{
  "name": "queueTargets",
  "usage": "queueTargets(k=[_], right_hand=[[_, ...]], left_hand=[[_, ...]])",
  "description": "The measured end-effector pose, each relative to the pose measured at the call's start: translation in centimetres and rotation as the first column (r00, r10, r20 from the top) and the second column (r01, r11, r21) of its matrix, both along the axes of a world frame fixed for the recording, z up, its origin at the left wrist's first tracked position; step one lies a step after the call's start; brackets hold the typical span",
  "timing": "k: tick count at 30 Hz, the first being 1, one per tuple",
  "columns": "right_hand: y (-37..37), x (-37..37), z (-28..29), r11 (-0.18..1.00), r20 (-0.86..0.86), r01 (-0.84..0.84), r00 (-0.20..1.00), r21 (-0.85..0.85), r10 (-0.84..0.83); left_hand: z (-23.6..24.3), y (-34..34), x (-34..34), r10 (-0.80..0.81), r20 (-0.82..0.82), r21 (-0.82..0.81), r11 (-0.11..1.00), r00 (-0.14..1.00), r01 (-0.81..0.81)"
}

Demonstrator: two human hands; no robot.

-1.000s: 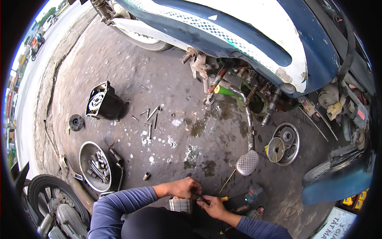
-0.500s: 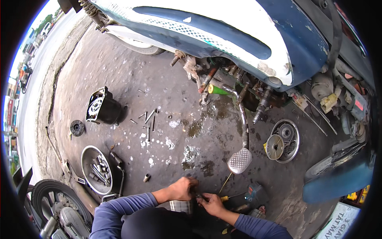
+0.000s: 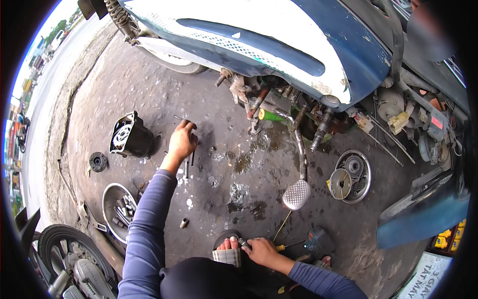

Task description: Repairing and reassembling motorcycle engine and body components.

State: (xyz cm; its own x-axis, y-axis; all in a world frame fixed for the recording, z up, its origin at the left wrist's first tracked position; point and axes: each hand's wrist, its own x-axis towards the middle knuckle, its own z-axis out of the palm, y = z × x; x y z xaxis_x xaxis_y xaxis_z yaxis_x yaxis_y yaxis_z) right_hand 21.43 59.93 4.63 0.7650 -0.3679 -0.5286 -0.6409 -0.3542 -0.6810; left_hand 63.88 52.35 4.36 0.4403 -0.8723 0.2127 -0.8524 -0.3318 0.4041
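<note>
My left hand point(image 3: 183, 141) is stretched out over the ground among loose bolts, its fingers bent downward and slightly apart; nothing shows in it, though its underside is hidden. A small bolt point(image 3: 178, 117) lies just beyond the fingertips, and a long thin bolt point(image 3: 187, 168) sticks out below the hand. Close to my body, my right hand point(image 3: 264, 253) is closed on a small grey metal cylinder point(image 3: 243, 242), beside my sandalled foot point(image 3: 228, 249). A yellow-handled screwdriver point(image 3: 281, 247) lies just past that hand.
Ahead stands a blue-and-white motorbike point(image 3: 294, 47) with its engine shaft point(image 3: 322, 130) and foot pedal point(image 3: 297, 194) exposed. A black engine cover point(image 3: 135, 141) and a bowl of sockets point(image 3: 107, 199) are at left. A metal basin point(image 3: 368, 189) holds gear parts; a power tool point(image 3: 318, 241) lies nearer.
My left hand has left my right hand's side and reached forward and left to the bolts. My right hand stays near my foot with the metal cylinder. The view has shifted slightly.
</note>
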Motion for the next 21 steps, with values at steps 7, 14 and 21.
queueTargets(k=[7,14,21], right_hand=[[-0.7,0.8,0.5,0.998,-0.019,-0.012,1.000,0.066,0.014],[-1.1,1.9,1.4,0.994,-0.161,-0.072,0.983,0.078,0.084],[-5.2,18.5,1.0,0.987,0.395,0.149,0.911,-0.054,-0.116]], left_hand=[[-3.5,1.6,9.6,-0.113,0.141,0.352,0.934,0.984,0.057],[-3.1,10.0,0.5,-0.054,-0.027,0.045,0.997,0.998,0.055],[-5.7,9.7,-3.5,0.342,0.086,0.162,0.922,0.936,-0.352]])
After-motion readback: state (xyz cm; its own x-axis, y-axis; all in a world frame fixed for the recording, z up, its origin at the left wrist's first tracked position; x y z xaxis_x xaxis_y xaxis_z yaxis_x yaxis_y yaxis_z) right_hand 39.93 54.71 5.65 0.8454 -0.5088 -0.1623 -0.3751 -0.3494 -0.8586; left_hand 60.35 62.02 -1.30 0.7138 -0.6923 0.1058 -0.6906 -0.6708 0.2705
